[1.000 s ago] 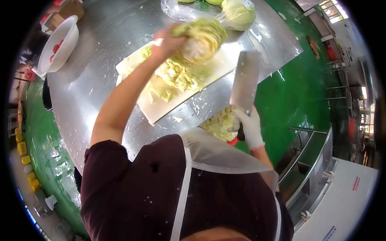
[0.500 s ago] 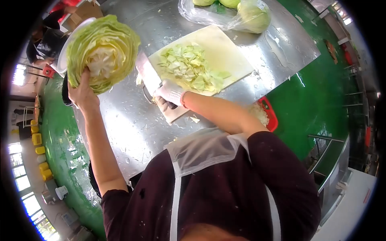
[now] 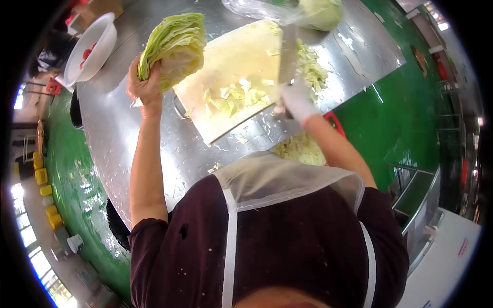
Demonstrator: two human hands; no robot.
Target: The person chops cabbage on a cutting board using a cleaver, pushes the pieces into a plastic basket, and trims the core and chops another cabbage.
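My left hand (image 3: 146, 87) is closed around the cut side of a cabbage half (image 3: 174, 47), raised above the left end of the cutting board (image 3: 226, 56). In my gloved right hand (image 3: 297, 100) is a cleaver (image 3: 288, 54), blade pointing away from me, slightly blurred. Chopped cabbage (image 3: 312, 69) lies heaped against the blade's right side, past the board's right edge. A few loose cabbage pieces (image 3: 233, 100) remain on the near part of the board.
The board rests on a wet steel table (image 3: 149, 149). A plastic bag (image 3: 259, 9) and a whole cabbage (image 3: 321, 13) stand at the back. At the left is a white bowl (image 3: 97, 49) with red items. Cut cabbage (image 3: 300, 149) fills a container below the near edge.
My right hand has swept the cleaver rightward, and most of the chopped cabbage has moved off the board's middle to the right. My left hand has shifted right with the cabbage half, now turned.
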